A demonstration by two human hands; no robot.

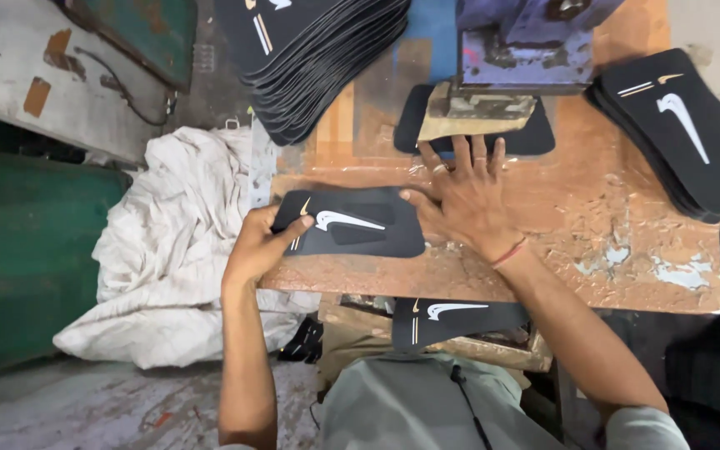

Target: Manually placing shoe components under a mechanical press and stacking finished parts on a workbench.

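A flat black cut piece point(352, 223) with a white curved mark and gold stripes lies on the worn orange work table point(577, 217). My left hand point(262, 242) grips its left edge with thumb on top. My right hand point(467, 193) lies flat and spread on the table at the piece's right edge, fingertips reaching toward another black piece point(535, 137) under the press head point(481, 107). A red thread circles my right wrist.
A fanned stack of black pieces point(318, 58) sits at the table's back left; a second stack point(681, 129) lies at the right. One more black piece point(447, 317) rests below the table's near edge. White cloth point(177, 250) is heaped on the floor at left.
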